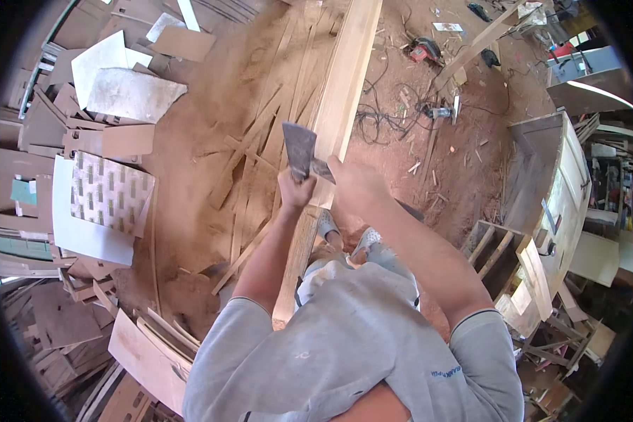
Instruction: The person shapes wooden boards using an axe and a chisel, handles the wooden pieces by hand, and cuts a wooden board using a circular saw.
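A hatchet [299,144] with a broad, dark, flared metal blade is held up over the near end of a long pale wooden beam [344,84]. My left hand [297,190] is closed around the lower part of its head. My right hand [359,184] is closed at the dark piece that joins the head on the right. The fingers partly cover this joint. A dark pointed end [409,209] shows beyond my right forearm; whether it belongs to the hatchet I cannot tell. My feet in light clogs [367,239] are just right of the beam.
Loose wooden strips [250,151] lie on the sawdust left of the beam. To the right are a red power saw [423,50], another power tool [439,112] and tangled cables [383,123]. Sheet offcuts [137,95] crowd the left, and a wooden frame [496,250] stands at right.
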The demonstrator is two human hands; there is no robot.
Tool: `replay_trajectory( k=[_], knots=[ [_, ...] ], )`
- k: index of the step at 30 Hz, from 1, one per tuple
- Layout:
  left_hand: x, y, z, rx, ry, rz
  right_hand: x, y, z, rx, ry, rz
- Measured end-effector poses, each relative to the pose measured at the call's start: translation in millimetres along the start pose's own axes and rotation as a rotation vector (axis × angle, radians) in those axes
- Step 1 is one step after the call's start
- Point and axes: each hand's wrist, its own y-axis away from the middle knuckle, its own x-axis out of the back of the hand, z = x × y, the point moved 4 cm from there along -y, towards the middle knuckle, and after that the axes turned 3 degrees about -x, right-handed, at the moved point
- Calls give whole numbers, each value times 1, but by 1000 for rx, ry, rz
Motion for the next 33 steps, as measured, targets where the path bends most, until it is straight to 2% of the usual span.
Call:
replay_trajectory(
  k=[1, 3, 4, 7, 10, 13, 14, 20, 26, 33],
  knots=[
    [1, -3, -3, -38, 63, 24, -4, -8, 7, 49, 85, 7],
    [-2, 6, -8, -65, 195, 70, 15, -5, 13, -53, -91, 57],
    [5, 6, 9, -72, 157, 82, 13, 10, 8, -95, -194, 29],
    [37, 3, -12, 215, 394, 243, 40, 28, 16, -315, -381, 26],
    [76, -4, 21, 267, 437, 383, 54, 44, 37, -399, -469, 155],
    [90, -3, 37, 208, 364, 289, 61, 56, 49, -380, -532, 305],
    [85, -2, 36, 253, 362, 315, 56, 58, 55, -392, -532, 330],
    [38, -4, 44, 160, 378, 156, 53, 57, 44, -273, -612, 407],
    [2, -12, 38, 124, 287, 88, 59, 61, 28, -264, -574, 370],
    [-7, -5, 38, 35, 237, 72, 64, 61, 21, -275, -645, 309]
  ],
)
